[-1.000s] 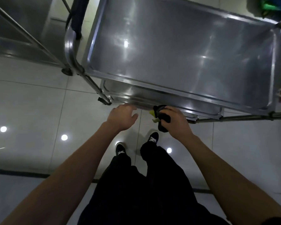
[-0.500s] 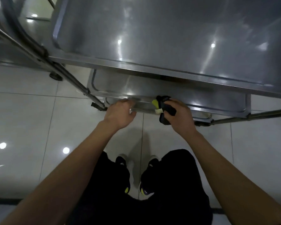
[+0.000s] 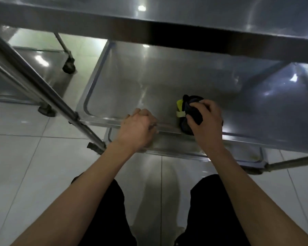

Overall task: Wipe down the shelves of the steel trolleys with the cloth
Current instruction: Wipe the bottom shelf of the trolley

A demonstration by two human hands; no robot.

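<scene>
A steel trolley fills the upper view; its top shelf (image 3: 167, 22) runs across the top and its middle shelf (image 3: 140, 86) lies below it. My right hand (image 3: 205, 119) is shut on a bunched dark cloth (image 3: 191, 110) with a yellow patch, pressed at the middle shelf's near rim. My left hand (image 3: 138, 128) curls over that same near rim (image 3: 100, 120), to the left of the cloth. A lower shelf (image 3: 176, 148) shows under both wrists.
A slanted steel tube (image 3: 43, 96) of the trolley frame crosses the left side. A second trolley (image 3: 25, 68) with a caster (image 3: 68, 66) stands at the far left. White floor tiles (image 3: 25, 174) lie around my dark-trousered legs.
My head has dropped lower, so the middle shelf has come into view under the top shelf. My right hand has carried the cloth onto the middle shelf's rim and my left hand has closed on that rim.
</scene>
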